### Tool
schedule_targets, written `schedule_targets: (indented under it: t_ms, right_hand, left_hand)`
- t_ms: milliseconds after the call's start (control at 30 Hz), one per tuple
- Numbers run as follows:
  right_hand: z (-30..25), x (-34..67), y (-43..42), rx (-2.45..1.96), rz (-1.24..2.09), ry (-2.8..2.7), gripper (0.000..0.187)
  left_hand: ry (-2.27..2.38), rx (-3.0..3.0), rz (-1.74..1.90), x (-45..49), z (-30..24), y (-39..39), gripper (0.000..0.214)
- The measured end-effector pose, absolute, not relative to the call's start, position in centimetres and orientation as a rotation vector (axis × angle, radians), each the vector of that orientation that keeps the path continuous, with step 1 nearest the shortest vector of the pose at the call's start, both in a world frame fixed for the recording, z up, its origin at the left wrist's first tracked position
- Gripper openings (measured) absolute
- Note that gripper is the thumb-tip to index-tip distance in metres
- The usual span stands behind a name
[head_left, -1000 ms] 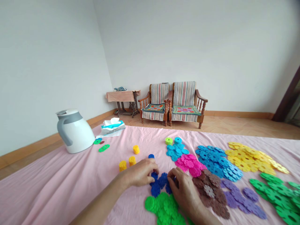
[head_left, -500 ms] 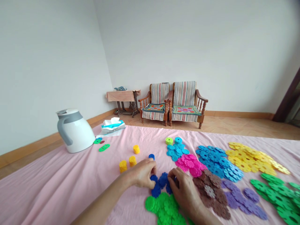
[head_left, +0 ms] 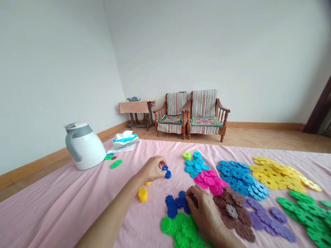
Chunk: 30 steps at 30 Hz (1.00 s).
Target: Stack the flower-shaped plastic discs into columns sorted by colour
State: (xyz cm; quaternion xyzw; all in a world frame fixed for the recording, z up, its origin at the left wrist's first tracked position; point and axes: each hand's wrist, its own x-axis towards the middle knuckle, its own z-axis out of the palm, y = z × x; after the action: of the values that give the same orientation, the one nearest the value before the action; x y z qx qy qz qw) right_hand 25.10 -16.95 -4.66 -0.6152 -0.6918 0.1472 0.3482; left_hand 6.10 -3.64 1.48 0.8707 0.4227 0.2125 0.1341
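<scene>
My left hand [head_left: 154, 168] pinches a dark blue plastic snowflake disc [head_left: 164, 168] between thumb and fingers. That disc is right beside a small dark blue stack [head_left: 168, 174] on the cloth; I cannot tell whether they touch. My right hand [head_left: 203, 208] is closed, its fingertips at the right edge of the dark blue disc pile [head_left: 172, 206]. A bit of dark blue shows between those fingers, and the rest is hidden. Yellow disc stacks [head_left: 142, 195] are by my left forearm, one partly covered. Bright green discs [head_left: 182, 229] lie just in front of the dark blue pile.
Pink [head_left: 212, 178], brown [head_left: 241, 217], purple [head_left: 269, 220], light blue [head_left: 232, 175], yellow [head_left: 279, 172] and green disc piles [head_left: 307, 217] spread to the right. A white jug [head_left: 89, 151] and a tissue box [head_left: 126, 140] stand at left on the pink cloth [head_left: 64, 206].
My left hand has moved from the dark blue pile forward and left to the small dark blue stack, carrying a disc. My right hand has stayed at the pile.
</scene>
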Motion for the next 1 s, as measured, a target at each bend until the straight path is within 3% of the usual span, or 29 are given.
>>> schedule_targets:
  t_ms: [1000]
  right_hand:
    - [-4.7,25.1,-16.8,-1.56,0.4,-1.746,0.017]
  left_hand:
    - [1.204,2.655,0.502,6.8,0.0,-3.6,0.02]
